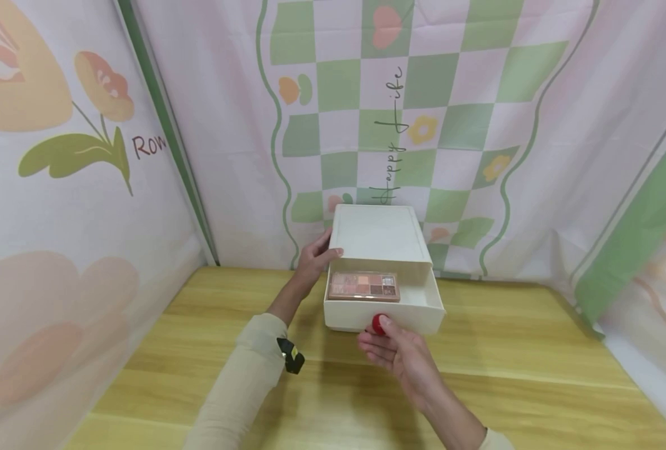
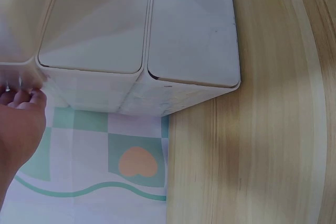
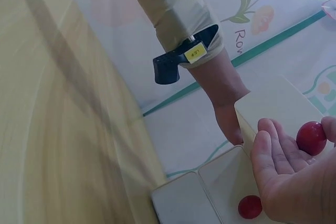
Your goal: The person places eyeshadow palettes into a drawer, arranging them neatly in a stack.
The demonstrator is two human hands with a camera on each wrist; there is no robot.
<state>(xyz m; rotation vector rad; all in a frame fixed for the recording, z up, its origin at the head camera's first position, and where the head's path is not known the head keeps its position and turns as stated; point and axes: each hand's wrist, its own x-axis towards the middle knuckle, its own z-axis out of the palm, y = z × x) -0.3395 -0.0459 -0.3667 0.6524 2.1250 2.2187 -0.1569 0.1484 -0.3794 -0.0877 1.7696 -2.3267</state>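
Observation:
A white drawer cabinet (image 1: 379,232) stands on the table against the back curtain. Its top drawer (image 1: 417,317) is pulled partway out. An eyeshadow palette (image 1: 363,285) with a clear lid lies at the left inside that drawer. My right hand (image 1: 404,359) pinches the round red knob (image 3: 312,138) on the drawer front between thumb and fingers. My left hand (image 1: 312,259) rests against the cabinet's left side, its thumb at the upper front edge. In the left wrist view, fingertips (image 2: 21,97) touch the side wall.
Two lower drawers, a middle one (image 2: 94,24) and a bottom one (image 2: 191,35), are closed, each with a red knob. The wooden table (image 1: 535,356) extends to both sides. Patterned curtains (image 1: 226,125) hang at the back, left and right.

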